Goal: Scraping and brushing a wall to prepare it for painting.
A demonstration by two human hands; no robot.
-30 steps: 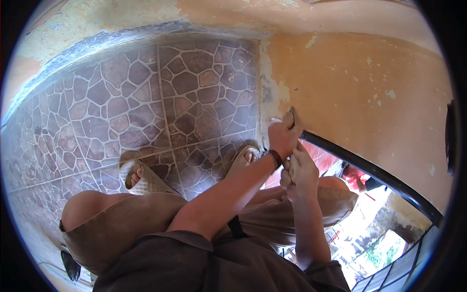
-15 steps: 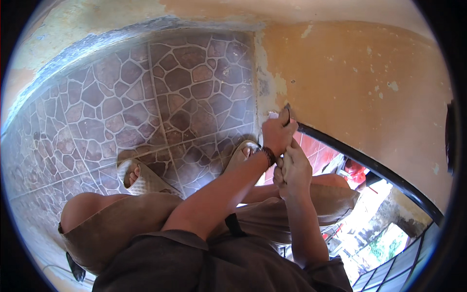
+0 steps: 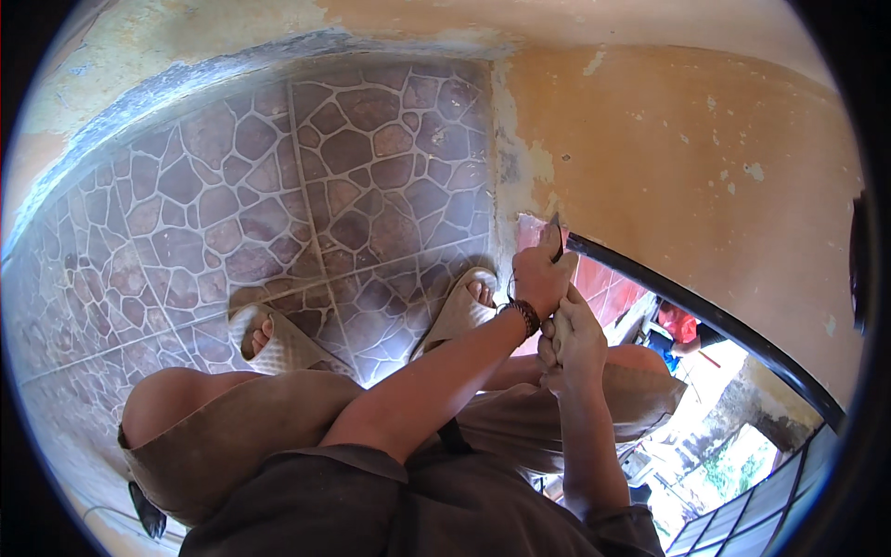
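My left hand [image 3: 540, 278], with a dark bracelet at the wrist, is closed at the near end of the peeling wall. From its fingertips, close to the wall's edge, sticks the dark, pointed tip [image 3: 556, 224] of a slim hand tool. The rest of that tool is hidden in the grip, so its exact kind does not show. Just below, my right hand [image 3: 577, 336] is curled into a closed grip against the left hand. What its fingers hold is hidden, and I cannot tell whether it is the same tool's handle.
An orange wall [image 3: 668, 158] with flaked paint stands at the right, a black bar [image 3: 705, 302] running along its lower edge. Stone-patterned tiles [image 3: 362, 167] cover the floor under my slippers [image 3: 469, 311]. Beyond the bar, a person in red [image 3: 677, 323] is at the bright opening.
Both hands have shifted slightly right and nearer to me, still together, with the tool's tip still showing. More of the person in red shows beyond the bar.
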